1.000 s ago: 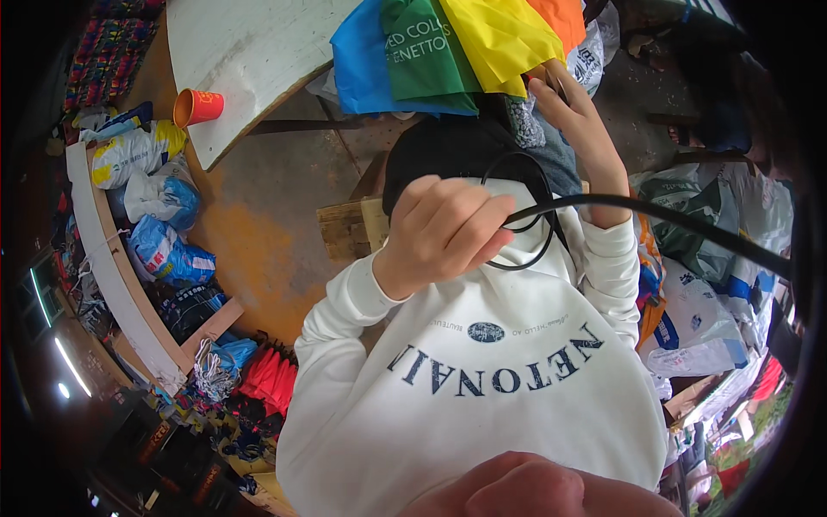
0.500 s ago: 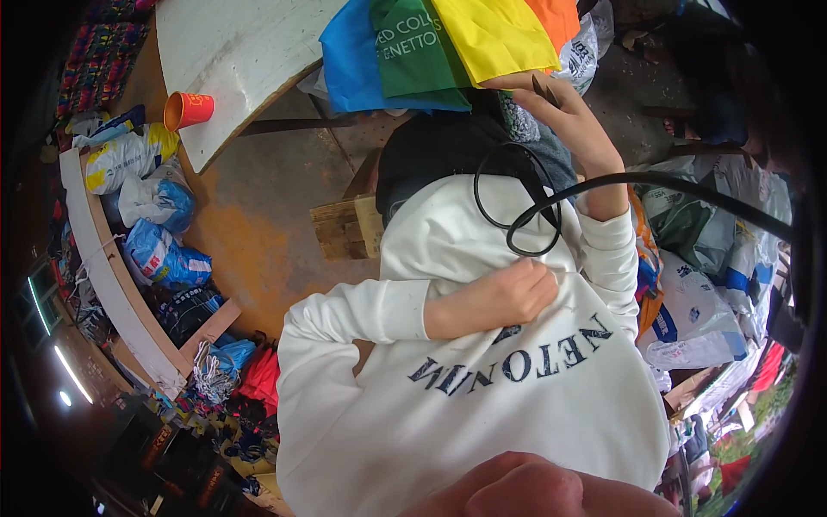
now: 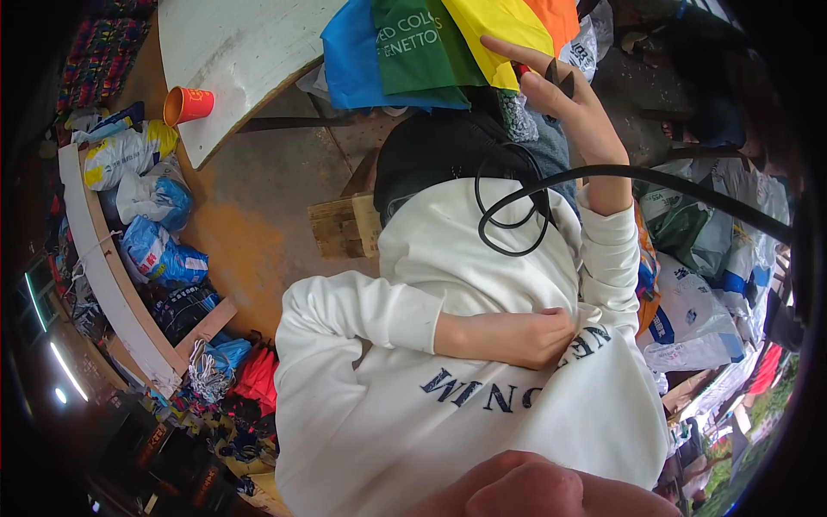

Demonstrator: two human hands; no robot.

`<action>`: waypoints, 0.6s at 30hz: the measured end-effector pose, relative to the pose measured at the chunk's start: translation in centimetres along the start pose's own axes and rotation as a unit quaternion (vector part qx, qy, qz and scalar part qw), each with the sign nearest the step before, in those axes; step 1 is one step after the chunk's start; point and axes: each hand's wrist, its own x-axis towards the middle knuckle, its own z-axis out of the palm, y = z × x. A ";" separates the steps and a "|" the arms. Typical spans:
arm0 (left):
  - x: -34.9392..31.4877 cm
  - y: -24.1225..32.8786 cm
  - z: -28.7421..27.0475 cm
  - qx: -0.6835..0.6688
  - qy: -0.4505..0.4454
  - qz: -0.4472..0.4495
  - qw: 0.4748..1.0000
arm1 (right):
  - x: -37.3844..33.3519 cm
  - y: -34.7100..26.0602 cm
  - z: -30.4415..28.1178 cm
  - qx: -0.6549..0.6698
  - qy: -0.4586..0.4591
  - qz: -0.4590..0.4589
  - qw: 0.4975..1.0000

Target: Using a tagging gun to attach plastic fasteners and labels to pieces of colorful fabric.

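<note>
My left hand point(image 3: 525, 337) is closed against the front of the white sweatshirt point(image 3: 448, 422) I wear. Its fingers pinch the fabric, which bunches into a fold beside the dark lettering. My right hand point(image 3: 575, 108) is raised at the table's near edge with the index finger stretched out. Two dark pointed blades of small scissors point(image 3: 559, 79) stick out between its fingers; the handles are mostly hidden. Beyond that fingertip hangs a cloth with blue, green, yellow and orange panels point(image 3: 422, 52). A black cable point(image 3: 655, 176) loops in front of my lap.
A white table point(image 3: 233, 52) stands ahead with a red paper cup point(image 3: 189, 106) at its left edge. A wooden block point(image 3: 343, 227) is on the floor. Stuffed plastic bags point(image 3: 164, 252) line a wooden board point(image 3: 112, 267) on the left; more bags point(image 3: 689, 310) crowd the right.
My left hand has moved nearer my chest, and the sweatshirt now folds over its lettering. My right hand has shifted slightly, its index finger lifting over the yellow panel. The cable loop has swung left.
</note>
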 end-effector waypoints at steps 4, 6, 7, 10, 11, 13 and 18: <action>-4.7 -1.5 -2.7 -0.090 -0.034 0.012 0.995 | -0.1 -0.5 -0.8 -0.007 0.005 0.011 1.000; -6.3 -1.9 -3.7 -0.057 -0.010 0.019 0.998 | -0.2 -0.7 -0.7 -0.010 0.020 -0.015 1.000; -7.0 -2.3 -4.4 -0.025 0.013 0.023 0.999 | -0.2 -0.8 -0.7 -0.011 0.029 -0.029 0.999; -8.6 -6.2 -6.0 0.021 0.079 -0.094 0.992 | -0.2 -1.9 -0.2 0.016 0.031 -0.038 0.999; -9.0 -8.2 -6.1 0.046 0.105 -0.152 0.982 | -0.4 -2.3 -0.2 0.029 0.029 -0.042 0.998; -9.7 -11.5 -5.0 -0.005 0.158 -0.271 0.949 | -0.5 -3.2 0.1 0.022 0.030 -0.041 0.998; -6.2 -16.3 0.5 -0.011 0.129 -0.300 0.945 | -0.3 -4.3 -0.2 0.013 -0.008 -0.025 1.000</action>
